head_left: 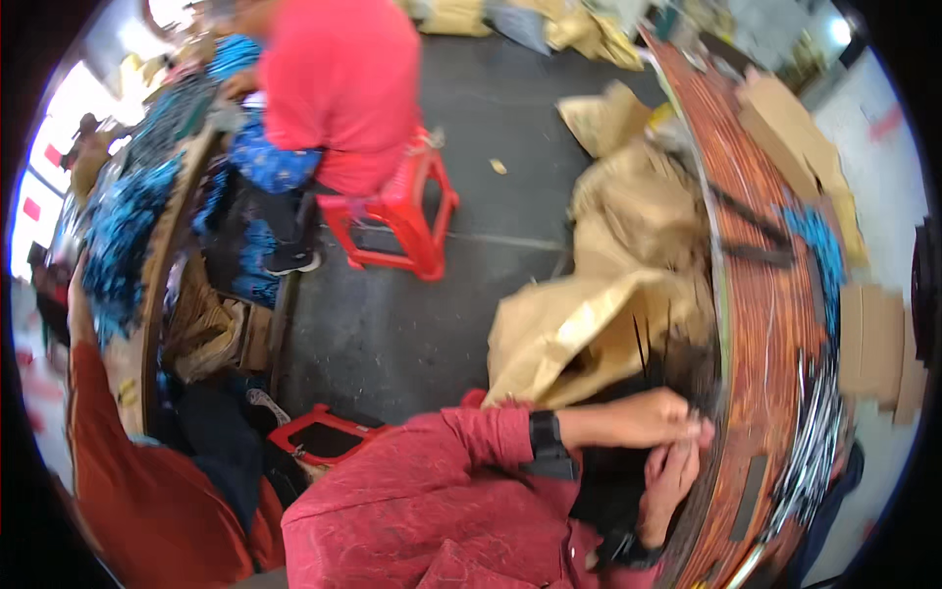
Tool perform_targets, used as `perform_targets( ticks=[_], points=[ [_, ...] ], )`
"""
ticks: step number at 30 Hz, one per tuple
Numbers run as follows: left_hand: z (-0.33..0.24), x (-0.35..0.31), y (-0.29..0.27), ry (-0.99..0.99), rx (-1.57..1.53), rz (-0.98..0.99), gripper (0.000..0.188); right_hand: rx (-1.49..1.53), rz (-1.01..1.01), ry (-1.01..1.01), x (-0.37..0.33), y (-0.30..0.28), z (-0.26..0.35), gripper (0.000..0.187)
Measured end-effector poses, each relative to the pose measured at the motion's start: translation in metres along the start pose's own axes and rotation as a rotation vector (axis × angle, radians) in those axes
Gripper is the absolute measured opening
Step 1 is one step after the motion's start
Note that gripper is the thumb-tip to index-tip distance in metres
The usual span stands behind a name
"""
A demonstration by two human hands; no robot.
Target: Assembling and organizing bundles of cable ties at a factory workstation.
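My left hand (638, 418) reaches across to the near edge of the wooden-topped table (760, 383) at the right. Its fingers are closed in a pinch. Just below it, my right hand (671, 483) is bent upward with its fingers curled, and the fingertips of both hands meet. Whatever lies between them is too small and blurred to make out. Dark bands circle both wrists. Beside my hands, a large tan sack (579, 334) gapes, with thin dark strands (643, 344) at its mouth.
On the table lie a bundle of silvery strips (810, 442), blue strands (816, 240) and cardboard pieces (785, 128). A person in a pink shirt (343, 88) sits on a red stool (397, 211). Another person in a rust-coloured sleeve (93, 393) works at the left bench, beside blue bundles (128, 236).
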State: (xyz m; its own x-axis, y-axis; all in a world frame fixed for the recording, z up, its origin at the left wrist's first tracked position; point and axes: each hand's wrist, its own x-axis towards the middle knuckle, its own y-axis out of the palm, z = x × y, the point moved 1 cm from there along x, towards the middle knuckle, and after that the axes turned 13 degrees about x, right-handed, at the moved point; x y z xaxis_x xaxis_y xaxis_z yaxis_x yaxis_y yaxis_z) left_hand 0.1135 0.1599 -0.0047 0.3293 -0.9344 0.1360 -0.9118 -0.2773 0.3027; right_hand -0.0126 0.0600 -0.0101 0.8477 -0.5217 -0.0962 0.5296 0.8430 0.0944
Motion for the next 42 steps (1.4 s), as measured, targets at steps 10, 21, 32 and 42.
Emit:
perform_targets(
  ticks=[10, 21, 32, 42],
  points=[
    [0.007, 0.021, 0.016, -0.284, -0.089, 0.215, 0.032, -0.13, -0.213, -0.136, -0.025, -0.003, 0.007, 0.034],
    [0.054, 0.05, 0.084, -0.362, -0.061, 0.337, 0.021, -0.013, -0.556, -0.173, -0.096, -0.041, 0.006, 0.029],
    [0.061, 0.045, 0.108, -0.414, 0.037, 0.295, 0.017, -0.1, -0.52, -0.127, -0.108, -0.057, -0.016, 0.032],
    [0.061, 0.06, 0.088, -0.428, 0.012, 0.339, 0.027, 0.076, -0.896, 0.117, -0.227, -0.1, -0.075, 0.034]
  ],
)
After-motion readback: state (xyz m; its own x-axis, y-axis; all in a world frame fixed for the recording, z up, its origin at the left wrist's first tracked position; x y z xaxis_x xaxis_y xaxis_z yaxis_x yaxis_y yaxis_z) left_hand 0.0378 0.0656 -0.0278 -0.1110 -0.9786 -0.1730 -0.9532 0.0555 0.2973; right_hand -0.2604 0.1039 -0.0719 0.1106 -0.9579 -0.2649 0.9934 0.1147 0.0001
